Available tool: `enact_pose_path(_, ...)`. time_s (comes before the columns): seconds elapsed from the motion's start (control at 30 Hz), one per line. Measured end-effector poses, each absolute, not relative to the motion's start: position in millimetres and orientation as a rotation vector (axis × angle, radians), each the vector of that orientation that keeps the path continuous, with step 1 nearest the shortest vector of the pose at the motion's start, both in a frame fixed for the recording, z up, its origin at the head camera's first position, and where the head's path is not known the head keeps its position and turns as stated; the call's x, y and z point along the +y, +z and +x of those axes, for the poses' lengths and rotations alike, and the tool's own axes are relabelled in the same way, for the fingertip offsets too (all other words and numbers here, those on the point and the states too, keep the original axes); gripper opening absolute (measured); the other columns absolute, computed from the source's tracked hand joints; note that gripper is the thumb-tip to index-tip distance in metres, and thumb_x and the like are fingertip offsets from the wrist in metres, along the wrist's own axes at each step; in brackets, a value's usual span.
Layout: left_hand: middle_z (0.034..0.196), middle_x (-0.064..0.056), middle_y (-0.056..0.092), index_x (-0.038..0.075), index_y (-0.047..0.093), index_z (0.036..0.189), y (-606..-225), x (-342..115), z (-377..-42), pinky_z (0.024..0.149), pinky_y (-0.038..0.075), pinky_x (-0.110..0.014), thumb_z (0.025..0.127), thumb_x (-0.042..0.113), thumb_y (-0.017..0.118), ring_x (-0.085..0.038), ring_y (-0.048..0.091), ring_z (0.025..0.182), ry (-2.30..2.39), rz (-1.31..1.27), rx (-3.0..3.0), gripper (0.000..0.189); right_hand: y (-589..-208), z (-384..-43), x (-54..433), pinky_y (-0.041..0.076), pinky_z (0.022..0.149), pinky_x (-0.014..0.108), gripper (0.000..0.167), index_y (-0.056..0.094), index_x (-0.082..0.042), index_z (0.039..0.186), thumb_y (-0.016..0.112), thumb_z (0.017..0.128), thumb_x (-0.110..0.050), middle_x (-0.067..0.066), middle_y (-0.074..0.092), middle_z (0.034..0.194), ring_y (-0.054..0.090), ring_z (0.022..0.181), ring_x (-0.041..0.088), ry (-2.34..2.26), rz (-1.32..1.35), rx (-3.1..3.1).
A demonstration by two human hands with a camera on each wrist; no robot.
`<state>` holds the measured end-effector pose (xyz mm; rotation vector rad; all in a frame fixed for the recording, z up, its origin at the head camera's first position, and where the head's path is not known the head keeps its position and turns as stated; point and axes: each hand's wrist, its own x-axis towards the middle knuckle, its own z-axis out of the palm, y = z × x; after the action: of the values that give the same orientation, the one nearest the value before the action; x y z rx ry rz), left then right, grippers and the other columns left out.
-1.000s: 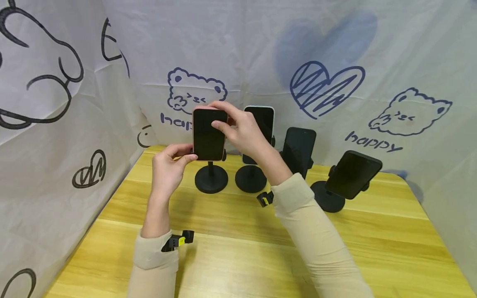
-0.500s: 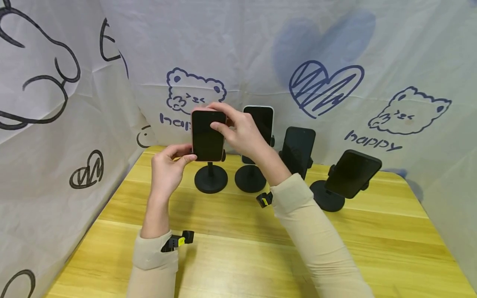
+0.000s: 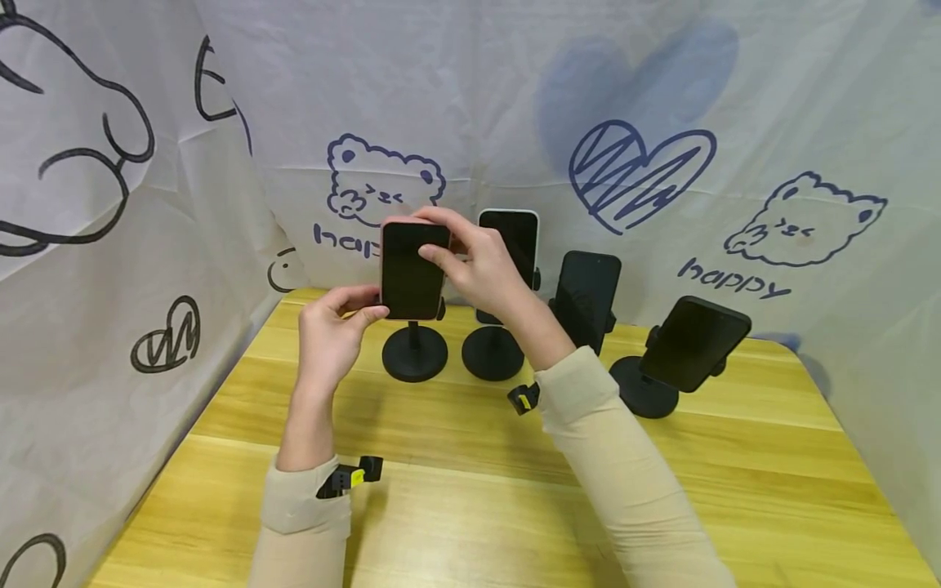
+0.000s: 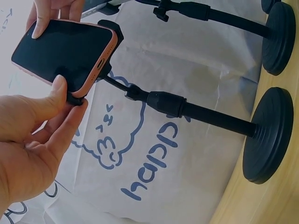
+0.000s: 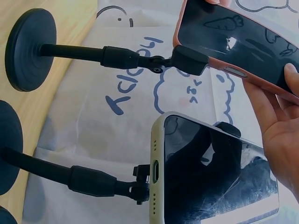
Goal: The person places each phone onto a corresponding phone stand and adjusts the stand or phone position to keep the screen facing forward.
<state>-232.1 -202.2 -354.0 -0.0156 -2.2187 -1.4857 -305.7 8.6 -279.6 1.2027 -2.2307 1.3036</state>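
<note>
A smartphone in a pink case (image 3: 412, 273) sits upright at the black clamp of the leftmost phone stand (image 3: 415, 353). My left hand (image 3: 328, 331) pinches its lower left corner, thumb at the screen's edge and fingers by the clamp. My right hand (image 3: 481, 265) grips the upper right side, with the thumb on the screen and the other fingers behind. In the left wrist view, the clamp (image 4: 111, 35) shows at the phone's lower end. The right wrist view shows the pink case's side button (image 5: 236, 72) and the stand's slim pole (image 5: 120, 57).
Close on the right, a white-cased phone (image 3: 518, 241) stands in a second holder. Beyond it are a dark phone (image 3: 588, 294) and a tilted black phone (image 3: 694, 343) on stands. White cloth with drawings (image 3: 515, 98) hangs behind the wooden table (image 3: 456, 490).
The pink-cased phone's top has leaned slightly to the right, and my right hand has shifted a little down with it. My left hand stays nearly still.
</note>
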Motion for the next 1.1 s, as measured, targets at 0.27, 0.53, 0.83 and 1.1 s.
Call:
enact_pose_path(0.27,0.125,-0.015,0.071,0.003,0.069,0.131,-356.4,-206.4,-236.4,0.098,0.054,-0.041,0.101,0.017,0.07,-0.026,0.068,0.112,-1.562,-0.124,-2.354,0.033,-274.0,-310.2,8.1,0.051,0.07,0.031,0.04,0.06,-0.009,0.141,0.067,0.102,-0.015,0.012,0.072,0.114,0.067,0.081,0.021,1.321,1.154,-2.305)
enact_pose_path(0.53,0.133,-0.021,0.063,0.002,0.052,0.146,-362.8,-212.7,-239.5,0.106,0.052,-0.046,0.111,0.022,0.049,-0.035,0.064,0.119,-1.696,-0.312,-2.466,0.04,-270.6,-311.8,6.2,0.052,0.066,0.031,0.039,0.06,-0.011,0.141,0.066,0.103,-0.017,0.011,0.072,0.111,0.066,0.081,0.019,1.348,1.174,-2.35)
enact_pose_path(0.83,0.134,-0.021,0.063,-0.003,0.057,0.141,-370.7,-211.1,-244.1,0.104,0.054,-0.035,0.111,0.012,0.05,-0.029,0.065,0.119,-1.81,-0.359,-2.337,0.035,-273.0,-310.6,5.6,0.057,0.072,0.032,0.039,0.06,-0.011,0.141,0.066,0.103,-0.017,0.011,0.072,0.114,0.071,0.088,0.018,1.365,1.175,-2.345)
enact_pose_path(1.1,0.127,-0.023,0.065,-0.007,0.062,0.135,-374.4,-212.2,-245.8,0.097,0.057,-0.028,0.108,0.008,0.055,-0.008,0.069,0.105,-1.902,-0.342,-2.221,0.032,-275.6,-308.5,6.0,0.054,0.069,0.031,0.04,0.06,-0.01,0.141,0.067,0.103,-0.015,0.011,0.072,0.116,0.07,0.084,0.018,1.371,1.189,-2.31)
